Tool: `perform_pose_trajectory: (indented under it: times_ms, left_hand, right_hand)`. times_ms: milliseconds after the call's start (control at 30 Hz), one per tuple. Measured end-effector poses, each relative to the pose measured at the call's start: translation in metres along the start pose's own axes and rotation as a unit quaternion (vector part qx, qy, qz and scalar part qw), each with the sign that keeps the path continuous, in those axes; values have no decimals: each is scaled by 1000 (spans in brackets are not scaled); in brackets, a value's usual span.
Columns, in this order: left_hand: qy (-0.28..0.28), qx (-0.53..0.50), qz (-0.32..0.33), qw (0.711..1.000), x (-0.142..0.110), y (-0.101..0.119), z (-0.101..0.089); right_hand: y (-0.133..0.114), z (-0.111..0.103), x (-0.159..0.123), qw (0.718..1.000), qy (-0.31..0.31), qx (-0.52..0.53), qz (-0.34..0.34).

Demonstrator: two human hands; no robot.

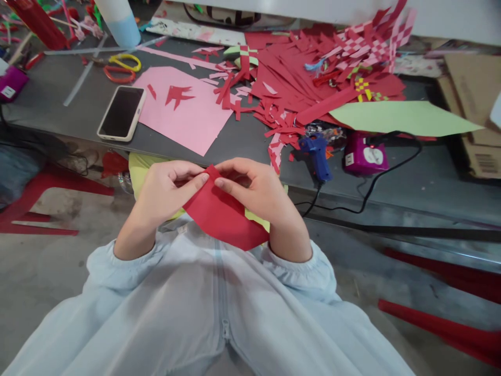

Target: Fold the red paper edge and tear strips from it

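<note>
Over my lap, just off the table's front edge, a piece of red paper [230,216] is held up between both hands. My left hand [166,188] pinches its upper left edge with the thumb on top. My right hand [256,188] grips the upper right edge near the top corner, thumb also on the facing side. The fingertips behind the paper are hidden. Beyond my hands, a pink paper sheet [183,112] lies on the table with a few red scraps on it.
A phone [121,113], yellow-and-red scissors [123,68] and a white-and-blue bottle [119,23] are at left. Cut red paper strips [285,73] pile up behind. At right sit a blue glue gun [318,156], a purple box [365,154] with a black cable, and green paper [407,117].
</note>
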State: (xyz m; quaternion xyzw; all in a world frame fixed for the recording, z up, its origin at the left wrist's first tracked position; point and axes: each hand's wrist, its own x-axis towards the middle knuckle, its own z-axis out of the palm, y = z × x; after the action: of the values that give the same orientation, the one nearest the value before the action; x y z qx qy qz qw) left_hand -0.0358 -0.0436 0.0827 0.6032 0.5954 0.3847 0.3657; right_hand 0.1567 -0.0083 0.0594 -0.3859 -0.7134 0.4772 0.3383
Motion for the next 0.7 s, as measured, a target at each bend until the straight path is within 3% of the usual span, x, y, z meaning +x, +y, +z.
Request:
perform_pose_trajectory:
  times_ms: [200,367,700]
  left_hand:
    - [45,18,62,997,13,7,-5]
    - [72,-11,96,993,25,10,-2]
    - [21,-12,61,998,18,17,-3]
  right_hand:
    - [3,7,8,994,69,82,24]
    - [9,18,6,986,71,144,46]
    - [-2,7,7,978,94,175,65]
